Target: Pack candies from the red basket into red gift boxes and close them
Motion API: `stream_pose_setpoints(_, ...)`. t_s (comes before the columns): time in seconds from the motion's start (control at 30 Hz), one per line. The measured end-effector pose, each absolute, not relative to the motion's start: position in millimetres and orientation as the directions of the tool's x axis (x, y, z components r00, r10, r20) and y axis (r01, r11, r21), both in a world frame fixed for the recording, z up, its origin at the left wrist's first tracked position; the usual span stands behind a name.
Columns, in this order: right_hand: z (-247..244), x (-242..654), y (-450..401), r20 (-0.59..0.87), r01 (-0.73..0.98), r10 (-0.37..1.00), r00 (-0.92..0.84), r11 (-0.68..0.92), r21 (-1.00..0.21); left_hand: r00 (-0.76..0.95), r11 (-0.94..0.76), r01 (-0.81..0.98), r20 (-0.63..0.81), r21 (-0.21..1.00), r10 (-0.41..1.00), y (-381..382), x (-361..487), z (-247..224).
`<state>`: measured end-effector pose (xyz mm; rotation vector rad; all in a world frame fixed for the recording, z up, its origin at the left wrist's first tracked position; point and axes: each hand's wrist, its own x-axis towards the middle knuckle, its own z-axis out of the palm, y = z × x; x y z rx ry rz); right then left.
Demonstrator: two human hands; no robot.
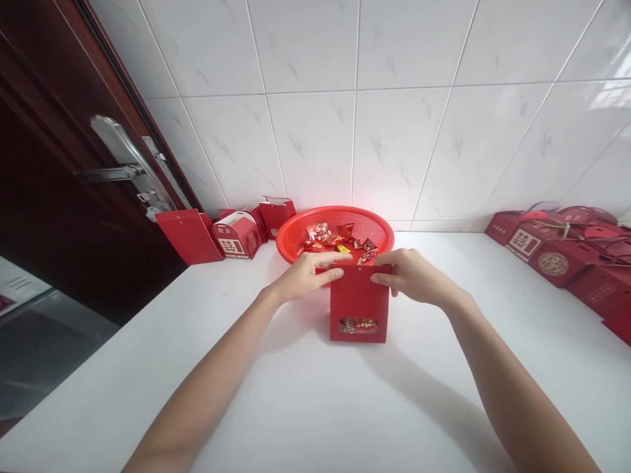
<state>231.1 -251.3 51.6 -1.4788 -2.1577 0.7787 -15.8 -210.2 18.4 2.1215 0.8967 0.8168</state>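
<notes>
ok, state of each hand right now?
Left hand: closed on the upper left of the red box, thumb in front.
Right hand: closed on the upper right of the same box, thumb in front.

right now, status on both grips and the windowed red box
Left grip and right grip pinching red box by top edge. Box upright, wrappers showing. Red basket close behind.

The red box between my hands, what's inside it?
Through the front window of the red box, shiny, partly red wrapped pieces show. The rest is covered, so their number and how full the box is cannot be told.
</notes>
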Motion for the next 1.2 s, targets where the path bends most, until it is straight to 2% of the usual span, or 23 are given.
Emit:
stream_pose_setpoints(0.17,51,236,-248,-0.01,0.643,0.9,-0.436,0.303,-0.703,0.556,-0.521,0.327,0.285,0.789,0.781,-208,-17,16)
stream_pose_setpoints(0.27,49,237,-245,0.02,0.618,0.902,-0.431,0.31,-0.723,0.528,-0.505,0.312,0.295,0.805,0.796,-207,-16,14)
stream_pose_setpoints(0.43,50,236,-243,0.118,0.508,0.911,-0.394,0.324,-0.798,0.526,-0.367,0.159,0.236,0.916,0.817,-207,-15,17)
stream_pose_setpoints(0.63,51,235,-244,0.129,0.455,0.922,-0.366,0.298,-0.839,0.522,-0.255,0.062,0.187,0.965,0.832,-208,-11,16)
stream_pose_setpoints(0.87,56,236,-248,0.283,0.396,0.902,-0.324,0.402,-0.826,0.481,-0.299,-0.04,0.281,0.953,0.831,-212,-7,19)
stream_pose_setpoints(1.03,67,230,-264,0.439,0.387,0.864,-0.246,0.503,-0.773,0.392,-0.409,-0.129,0.425,0.903,0.816,-217,-2,17)
stream_pose_setpoints(1.13,71,229,-270,0.451,0.432,0.874,-0.18,0.482,-0.762,0.315,-0.469,-0.11,0.478,0.876,0.82,-220,3,14)
stream_pose_setpoints(1.2,72,231,-269,0.427,0.445,0.887,-0.176,0.458,-0.77,0.323,-0.478,-0.082,0.478,0.874,0.817,-222,6,14)
